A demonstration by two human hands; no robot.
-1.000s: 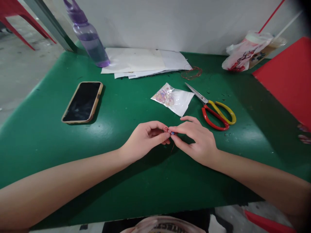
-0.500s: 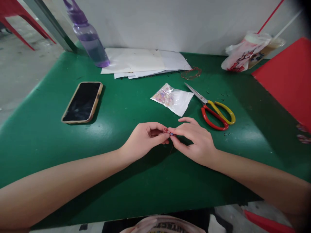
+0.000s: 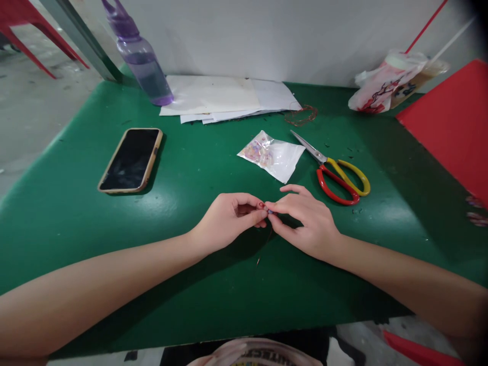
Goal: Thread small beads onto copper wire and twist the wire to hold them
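Observation:
My left hand (image 3: 232, 219) is closed, thumb and fingers pinching a reddish looped cord (image 3: 261, 205). From the other side my right hand (image 3: 307, 222) pinches a small bluish bead (image 3: 270, 211) at the same spot, its little finger held out. The fingertips of both hands meet and partly cover the cord and bead. A thin dark strand hangs below them toward the green table. Just beyond the hands lies a clear and white packet (image 3: 271, 156) of small coloured beads. Scissors (image 3: 331, 168) with one red and one yellow handle rest to its right.
A phone (image 3: 130, 160) lies at left on the green table (image 3: 190, 300). Behind stand a purple water bottle (image 3: 142, 61) and white papers (image 3: 224, 96), with a coil of reddish cord (image 3: 301, 116) beside them. Drink cups (image 3: 392, 81) and a red board (image 3: 453, 122) are at right.
Both hands keep the same pinch with hardly any motion. Slightly more of the thin strand shows below the fingers. The whole view has shifted very slightly.

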